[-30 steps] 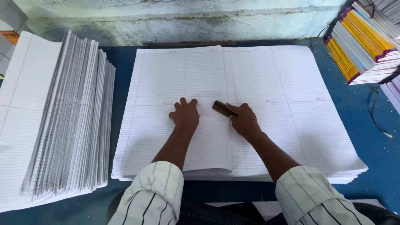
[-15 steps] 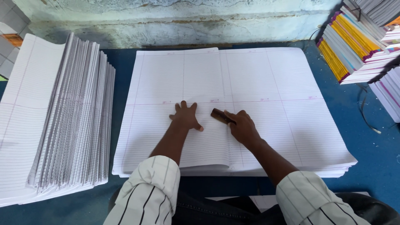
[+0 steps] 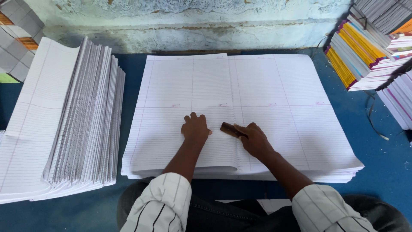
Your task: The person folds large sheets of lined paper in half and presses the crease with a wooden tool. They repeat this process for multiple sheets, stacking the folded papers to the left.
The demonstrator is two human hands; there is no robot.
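White ruled sheets point(image 3: 274, 103), one broad stack, centred on blue tabletop point(image 3: 386, 172). Left hand point(image 3: 195, 129) flat on the near half, fingers spread. Right hand point(image 3: 255, 139) just beside, fingers closed round one brown wooden block point(image 3: 229, 129) pressed along the centre crease. One fanned pile of folded sheets point(image 3: 81, 124) at left. Bound notebooks point(image 3: 365, 51) stacked at right. Weathered plaster wall point(image 3: 193, 21) behind.

Stack of large white ruled sheets point(image 3: 274, 99), lying flat at the centre of the frame, folded sheet on top with its crease running down the middle, faint pink lines crossing midway. Small brown wooden block point(image 3: 229, 129), slanted, resting on the crease just below centre, pinched at its lower right end, pressed flat against the paper.
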